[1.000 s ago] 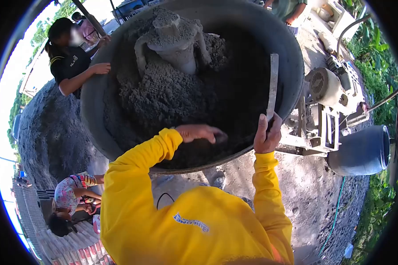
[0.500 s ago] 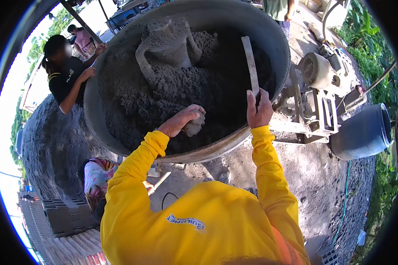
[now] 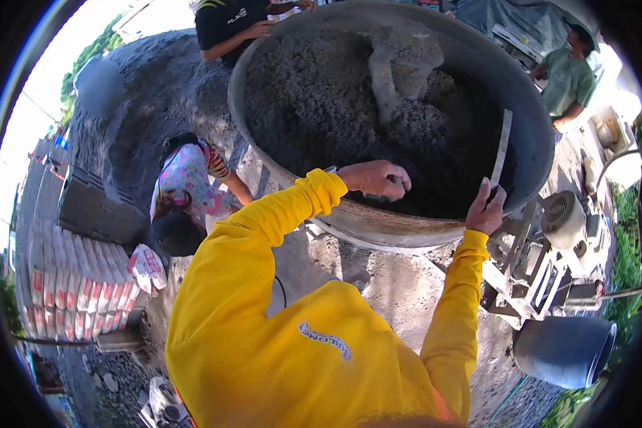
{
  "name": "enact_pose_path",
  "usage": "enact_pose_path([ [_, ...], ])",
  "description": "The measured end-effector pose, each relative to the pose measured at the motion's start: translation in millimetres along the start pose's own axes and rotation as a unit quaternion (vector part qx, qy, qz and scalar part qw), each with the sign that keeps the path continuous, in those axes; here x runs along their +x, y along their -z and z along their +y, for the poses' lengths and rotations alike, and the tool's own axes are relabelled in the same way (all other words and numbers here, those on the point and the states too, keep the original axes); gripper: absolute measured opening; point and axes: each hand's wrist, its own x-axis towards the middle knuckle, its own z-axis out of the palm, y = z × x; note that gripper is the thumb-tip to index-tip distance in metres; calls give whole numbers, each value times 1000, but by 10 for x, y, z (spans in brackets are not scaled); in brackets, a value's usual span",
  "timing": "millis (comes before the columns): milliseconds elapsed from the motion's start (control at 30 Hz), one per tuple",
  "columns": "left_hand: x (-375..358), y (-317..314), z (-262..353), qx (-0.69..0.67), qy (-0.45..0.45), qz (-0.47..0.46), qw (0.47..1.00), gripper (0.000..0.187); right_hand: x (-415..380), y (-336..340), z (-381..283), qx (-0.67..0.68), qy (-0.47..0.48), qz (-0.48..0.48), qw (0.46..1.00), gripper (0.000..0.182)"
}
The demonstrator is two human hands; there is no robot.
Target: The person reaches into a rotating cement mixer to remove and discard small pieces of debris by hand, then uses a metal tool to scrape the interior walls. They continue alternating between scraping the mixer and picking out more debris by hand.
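Note:
A wide round mixing drum (image 3: 399, 232) stands in front of me, holding dark grey, crumbly concrete mix (image 3: 307, 93). A mix-coated mixer paddle (image 3: 384, 85) rises from it. My left hand (image 3: 374, 178) is over the drum's near rim, fingers curled around a lump of grey mix (image 3: 392, 194) that is mostly hidden under them. At the near right rim, my right hand (image 3: 486, 205) grips the lower end of a long, flat, narrow strip (image 3: 503, 146). The strip points up and away across the drum's inside, its surface smeared grey.
Three people are around the drum: one in a dark shirt (image 3: 225, 32), one bending in a flowered top (image 3: 185, 178), one in green (image 3: 569, 82). A motor (image 3: 563, 217) and blue barrel (image 3: 560, 349) stand right. Stacked bags (image 3: 78, 285) and a sand pile (image 3: 150, 93) lie left.
My view has swung left, so the drum sits farther up and right. My left hand has drawn back toward the near rim with the lump. My right hand still holds the strip.

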Motion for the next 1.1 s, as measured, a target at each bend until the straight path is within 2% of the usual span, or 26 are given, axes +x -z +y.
enact_pose_path([
  [33, -31, -23, -25, -11, -41, 65, 997, 40, 1, 4, -7, 7, 3, -7, 1000, 52],
  [133, -195, -165, 0, 114, -136, 250, 952, 35, -20, -34, 29, -17, 11, 1, 1000, 56],
  [167, -309, -222, 21, 90, -74, 144, 983, 33, -21, -30, -2, -17, -4, -10, 1000, 58],
  [233, -370, -330, -59, 111, -73, 148, 980, 31, -17, -83, 113, -13, 39, 14, 999, 57],
  [333, -524, -243, 31, -89, -53, 209, 972, 32, 50, 42, 160, 218, -64, -85, 970, 56],
  [433, -586, -266, 29, -253, -132, 287, 914, 32, 2, 500, -22, 428, -186, -33, 884, 54],
  [467, -606, -282, 4, -273, -165, 323, 891, 31, -69, 633, -86, 460, -216, 20, 861, 52],
  [500, -583, -306, 6, -293, -198, 349, 868, 31, -174, 752, 79, 480, -223, 28, 848, 48],
  [533, -641, -356, 168, -364, -172, 329, 854, 33, -323, 861, 256, 480, -263, 41, 836, 43],
  [567, -713, -456, 351, -435, -145, 292, 839, 35, -540, 965, 465, 427, -234, 43, 872, 38],
  [633, -656, -747, 409, -426, -182, 231, 855, 41, -1162, 1115, 1163, 415, -320, 25, 851, 34],
  [700, -586, -1160, 399, -420, -147, 168, 879, 47, -2026, 1283, 1827, 340, -412, 18, 845, 38],
  [767, -535, -1678, 280, -415, -53, 126, 899, 45, -2934, 1680, 2164, 247, -510, -2, 824, 50],
  [800, -469, -1997, 176, -392, -21, 149, 907, 43, -3385, 1965, 2257, 162, -574, -10, 803, 54],
  [833, -423, -2193, 31, -391, 35, 94, 915, 42, -3838, 2182, 2297, 87, -638, -28, 764, 59],
  [900, -369, -2552, -189, -398, 134, -5, 908, 39, -5234, 2388, 2849, 36, -743, -48, 667, 63],
  [933, -192, -2780, -602, -269, 60, -17, 961, 26, -5524, 2700, 2673, -3, -767, -22, 641, 63],
  [967, -134, -2802, -946, -288, 96, -22, 952, 19, -5606, 2944, 2454, -44, -780, -25, 624, 63],
  [1000, -80, -2828, -1267, -307, 132, -26, 942, 17, -5758, 3124, 2306, -84, -792, -29, 604, 62],
  [1033, 7, -2862, -1396, -437, 286, -67, 850, 18, -6168, 3327, 2236, -25, -838, 44, 544, 65],
  [1067, 188, -2819, -1722, -546, 228, -280, 756, 21, -6593, 3520, 2167, -9, -859, 74, 507, 66],
  [1100, 352, -2890, -1923, -480, 227, -260, 807, 31, -6912, 3684, 2080, 7, -876, 100, 471, 67],
])
